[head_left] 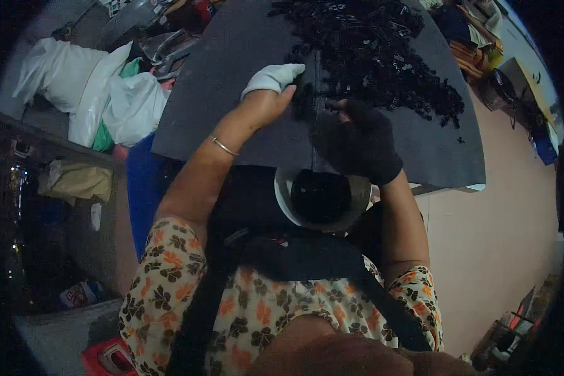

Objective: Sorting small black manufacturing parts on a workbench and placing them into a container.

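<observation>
A heap of small black pieces (363,47) covers the far right part of a dark grey work surface (225,56). My left hand (271,91), its fingers wrapped in a white glove, is bent over the surface left of the heap. Thumb and fingers close toward a dark blur whose kind I cannot make out. Opposite it, my right hand (360,141) wears a black glove with bare fingertips. Those fingers are curled at the heap's near edge, and what they hold is too dark to name. Below the near edge sits a white bucket (284,197) with dark contents.
White plastic bags (131,106) lie to the left of the work surface, with a blue item (141,188) beneath its left side. A red container (109,357) stands at the lower left. Assorted boxes and goods (532,119) line the right side beyond the pale floor (482,232).
</observation>
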`<state>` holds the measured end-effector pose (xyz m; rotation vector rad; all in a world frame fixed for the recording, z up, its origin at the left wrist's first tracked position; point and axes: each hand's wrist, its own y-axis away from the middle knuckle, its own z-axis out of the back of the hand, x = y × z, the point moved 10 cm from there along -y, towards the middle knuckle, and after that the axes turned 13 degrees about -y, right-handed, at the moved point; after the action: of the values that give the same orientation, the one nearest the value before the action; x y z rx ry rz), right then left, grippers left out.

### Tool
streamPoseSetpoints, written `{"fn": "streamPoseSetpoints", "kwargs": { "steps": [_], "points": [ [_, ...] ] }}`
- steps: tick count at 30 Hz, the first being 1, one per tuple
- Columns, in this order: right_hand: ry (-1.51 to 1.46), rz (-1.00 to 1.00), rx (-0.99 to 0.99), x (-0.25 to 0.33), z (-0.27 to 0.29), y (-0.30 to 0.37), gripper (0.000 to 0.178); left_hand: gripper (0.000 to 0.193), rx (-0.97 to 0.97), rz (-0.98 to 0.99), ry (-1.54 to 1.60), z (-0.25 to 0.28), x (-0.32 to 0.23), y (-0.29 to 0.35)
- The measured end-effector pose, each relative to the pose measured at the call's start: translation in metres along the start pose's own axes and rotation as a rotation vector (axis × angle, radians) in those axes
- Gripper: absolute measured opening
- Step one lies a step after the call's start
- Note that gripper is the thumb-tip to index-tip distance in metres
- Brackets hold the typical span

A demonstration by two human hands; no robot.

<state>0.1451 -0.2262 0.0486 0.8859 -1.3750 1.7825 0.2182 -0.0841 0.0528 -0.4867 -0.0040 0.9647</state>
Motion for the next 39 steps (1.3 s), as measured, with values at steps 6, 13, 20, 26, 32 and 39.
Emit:
{"fn": "streamPoseSetpoints", "kwargs": {
  "steps": [6, 13, 20, 26, 32, 39],
  "points": [
    [0.067, 0.282, -0.115, 0.023, -0.008, 0.006, 0.015, 0.037, 0.053, 0.235, 0.739, 0.008, 0.0, 0.038],
    [0.246, 0.443, 0.008, 0.043, -0.025, 0.014, 0.025, 0.035, 0.289, 0.288, 0.769, 0.002, -0.032, 0.058],
    [0.387, 0.529, 0.081, 0.048, -0.025, 0.018, 0.026, 0.036, 0.284, 0.304, 0.826, 0.012, -0.046, 0.059],
    [0.373, 0.538, 0.068, 0.053, -0.02, 0.018, 0.025, 0.033, 0.246, 0.292, 0.895, 0.013, -0.049, 0.057],
    [0.348, 0.317, 0.054, 0.043, -0.025, 0.013, 0.023, 0.029, 0.138, 0.375, 0.84, 0.015, -0.048, 0.069],
    [0.568, 0.393, 0.392, 0.045, -0.064, 0.03, 0.022, 0.027, 0.212, 0.382, 1.003, -0.005, -0.04, 0.092]
  ]
}}
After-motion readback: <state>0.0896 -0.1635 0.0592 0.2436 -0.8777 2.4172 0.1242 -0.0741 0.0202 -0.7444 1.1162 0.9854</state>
